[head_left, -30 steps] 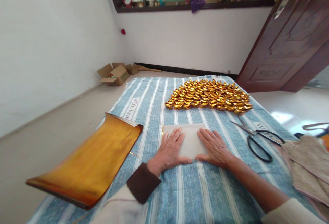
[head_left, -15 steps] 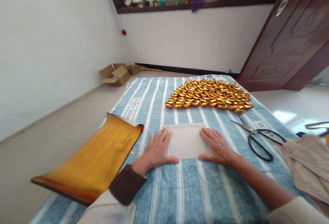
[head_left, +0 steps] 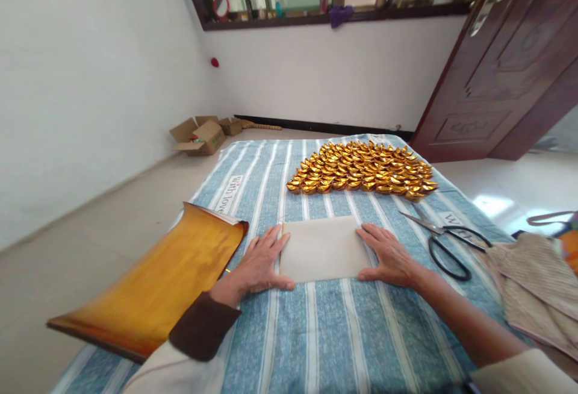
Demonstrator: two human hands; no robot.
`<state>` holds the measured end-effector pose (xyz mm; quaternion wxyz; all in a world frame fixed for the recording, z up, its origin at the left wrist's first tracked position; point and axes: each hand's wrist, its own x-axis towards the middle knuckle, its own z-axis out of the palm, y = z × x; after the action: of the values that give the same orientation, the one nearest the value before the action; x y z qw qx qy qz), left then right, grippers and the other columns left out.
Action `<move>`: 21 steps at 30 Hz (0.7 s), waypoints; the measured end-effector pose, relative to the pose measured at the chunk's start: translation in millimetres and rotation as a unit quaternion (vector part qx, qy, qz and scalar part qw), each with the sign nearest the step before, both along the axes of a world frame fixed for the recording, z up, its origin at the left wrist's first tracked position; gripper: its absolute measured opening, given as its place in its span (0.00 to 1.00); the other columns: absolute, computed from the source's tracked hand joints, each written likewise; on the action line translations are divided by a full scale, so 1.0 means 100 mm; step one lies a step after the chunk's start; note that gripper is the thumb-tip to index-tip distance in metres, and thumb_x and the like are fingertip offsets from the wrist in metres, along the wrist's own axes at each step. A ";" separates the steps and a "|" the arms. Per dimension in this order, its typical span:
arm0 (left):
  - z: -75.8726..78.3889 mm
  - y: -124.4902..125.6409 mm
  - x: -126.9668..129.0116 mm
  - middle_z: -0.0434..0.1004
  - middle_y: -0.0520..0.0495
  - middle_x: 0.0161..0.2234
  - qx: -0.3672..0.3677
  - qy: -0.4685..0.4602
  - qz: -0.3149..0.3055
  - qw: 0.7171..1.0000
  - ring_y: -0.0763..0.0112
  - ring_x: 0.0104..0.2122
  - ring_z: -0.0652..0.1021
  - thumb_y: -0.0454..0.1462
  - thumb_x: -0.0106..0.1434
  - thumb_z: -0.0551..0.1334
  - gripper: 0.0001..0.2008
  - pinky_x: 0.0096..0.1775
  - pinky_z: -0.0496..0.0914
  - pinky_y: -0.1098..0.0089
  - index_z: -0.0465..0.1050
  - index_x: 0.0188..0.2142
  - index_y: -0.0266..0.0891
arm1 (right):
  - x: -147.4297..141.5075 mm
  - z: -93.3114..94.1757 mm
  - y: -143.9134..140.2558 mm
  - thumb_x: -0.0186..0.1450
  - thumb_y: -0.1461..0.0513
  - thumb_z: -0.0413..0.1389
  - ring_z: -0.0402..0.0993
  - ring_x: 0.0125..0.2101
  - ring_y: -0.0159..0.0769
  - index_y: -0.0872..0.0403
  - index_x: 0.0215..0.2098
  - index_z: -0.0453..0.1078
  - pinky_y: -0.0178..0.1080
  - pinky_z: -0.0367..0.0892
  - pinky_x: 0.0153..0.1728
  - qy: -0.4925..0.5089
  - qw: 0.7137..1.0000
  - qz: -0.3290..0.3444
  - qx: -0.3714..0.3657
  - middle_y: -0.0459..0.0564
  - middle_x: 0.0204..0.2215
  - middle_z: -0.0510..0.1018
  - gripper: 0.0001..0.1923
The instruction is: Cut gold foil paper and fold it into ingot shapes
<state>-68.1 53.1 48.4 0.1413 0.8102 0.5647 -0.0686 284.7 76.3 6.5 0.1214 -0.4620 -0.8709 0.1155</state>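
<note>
Left hand, right hand: spread (thumbs wide); touching 2 sides of a pale sheet.

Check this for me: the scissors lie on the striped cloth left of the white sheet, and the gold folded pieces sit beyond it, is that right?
Not quite: in the head view, the scissors lie on the striped cloth right of the white sheet, not left. The gold folded pieces do sit beyond it.
</note>
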 end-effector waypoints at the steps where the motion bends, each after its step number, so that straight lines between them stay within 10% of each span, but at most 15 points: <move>1: 0.01 0.01 -0.02 0.37 0.28 0.67 -0.003 0.001 0.001 1.000 0.42 0.66 0.45 0.65 0.44 0.63 0.59 0.61 0.46 0.46 0.47 0.67 0.36 | 0.00 0.00 0.00 0.50 0.43 0.63 0.52 0.62 0.51 0.56 0.65 0.54 0.53 0.51 0.60 0.002 1.000 -0.002 -0.006 0.62 0.63 0.58 0.51; 21: 0.26 0.06 -0.03 0.40 0.29 0.67 -0.047 0.034 -0.011 0.998 0.47 0.66 0.47 0.57 0.44 0.69 0.57 0.61 0.49 0.52 0.49 0.66 0.35 | 0.20 0.11 0.10 0.51 0.53 0.64 0.53 0.63 0.52 0.59 0.64 0.55 0.53 0.52 0.61 0.072 0.991 0.009 -0.113 0.64 0.63 0.57 0.47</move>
<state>-70.7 59.4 74.1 0.1591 0.8060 0.5564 -0.1243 304.8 86.1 17.5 0.1295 -0.4555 -0.8454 0.2470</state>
